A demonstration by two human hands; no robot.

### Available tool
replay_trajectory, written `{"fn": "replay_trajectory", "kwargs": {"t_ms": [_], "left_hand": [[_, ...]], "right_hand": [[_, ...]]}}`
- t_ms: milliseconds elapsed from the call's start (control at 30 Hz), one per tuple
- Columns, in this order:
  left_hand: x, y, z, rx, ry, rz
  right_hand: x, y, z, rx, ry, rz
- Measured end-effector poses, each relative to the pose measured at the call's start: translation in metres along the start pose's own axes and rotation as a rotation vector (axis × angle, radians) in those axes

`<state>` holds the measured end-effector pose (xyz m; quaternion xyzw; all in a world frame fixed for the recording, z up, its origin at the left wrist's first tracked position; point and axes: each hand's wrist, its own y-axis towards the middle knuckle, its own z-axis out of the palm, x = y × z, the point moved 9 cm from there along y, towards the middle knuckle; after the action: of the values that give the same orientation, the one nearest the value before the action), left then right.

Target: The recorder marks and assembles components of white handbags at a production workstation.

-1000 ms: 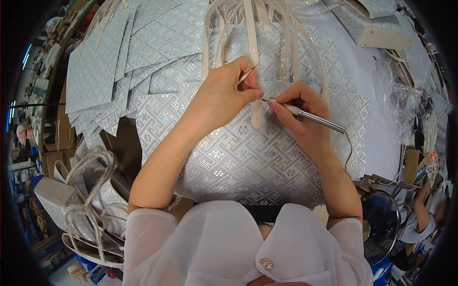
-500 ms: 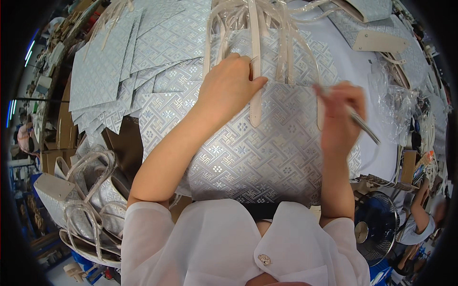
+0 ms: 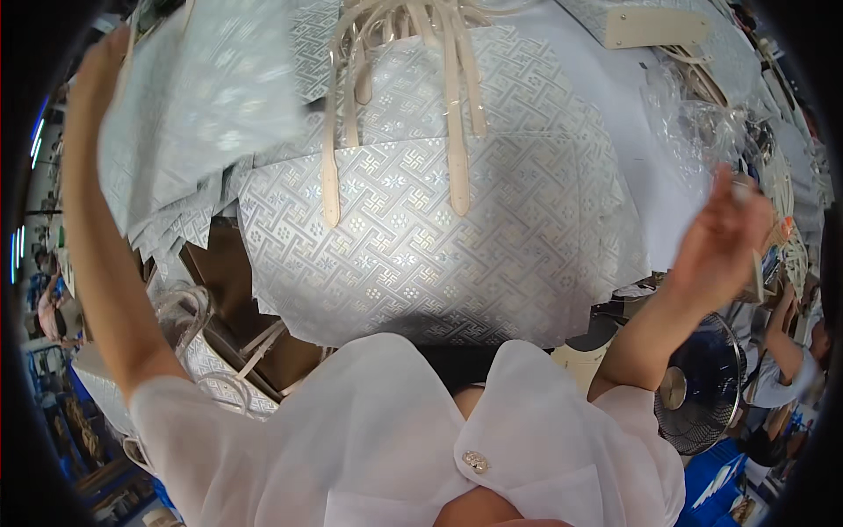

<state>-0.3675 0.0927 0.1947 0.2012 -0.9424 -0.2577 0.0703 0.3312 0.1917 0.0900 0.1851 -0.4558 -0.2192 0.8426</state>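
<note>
From my position, L to R. L hand (image 3: 105,61): far upper L, arm extended, at the edge of a blurred patterned sheet (image 3: 211,105); looks curled, but grip on the sheet can't be confirmed. Below: finished-looking bags (image 3: 215,356) w/ loop handles. Ctr: silver-grey panel (image 3: 413,272), flat, nearest the wearer, neither hand on it. L strap (image 3: 331,189) and R strap (image 3: 457,167) lie w/ tips on its upper half. Status (judged): strap placement on this panel appears done; fastening n/c. Sheets at L prob. remain. Next R: white tabletop (image 3: 623,140), clear wrap (image 3: 694,132), cream tab (image 3: 657,27) above. R hand (image 3: 720,237): raised, off the panel, fingers part-bent, blurred; sth. pale at fingertips, unidentifiable, so hold can't be told. Far R: fan (image 3: 700,386). Brands/labels/writing: none legible.
</note>
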Motion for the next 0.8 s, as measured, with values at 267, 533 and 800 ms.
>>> {"fn": "replay_trajectory", "kwargs": {"t_ms": [267,533,800], "left_hand": [[-0.354,-0.254,0.045,0.271,-0.549,0.296],[-0.376,-0.244,0.058,0.138,-0.704,0.317],[-0.387,-0.234,0.054,0.113,-0.621,0.449]], "right_hand": [[-0.111,-0.087,0.039,0.448,-0.025,0.565],[-0.145,-0.091,0.046,0.474,-0.212,0.703],[-0.151,-0.092,0.045,0.478,-0.151,0.677]]}}
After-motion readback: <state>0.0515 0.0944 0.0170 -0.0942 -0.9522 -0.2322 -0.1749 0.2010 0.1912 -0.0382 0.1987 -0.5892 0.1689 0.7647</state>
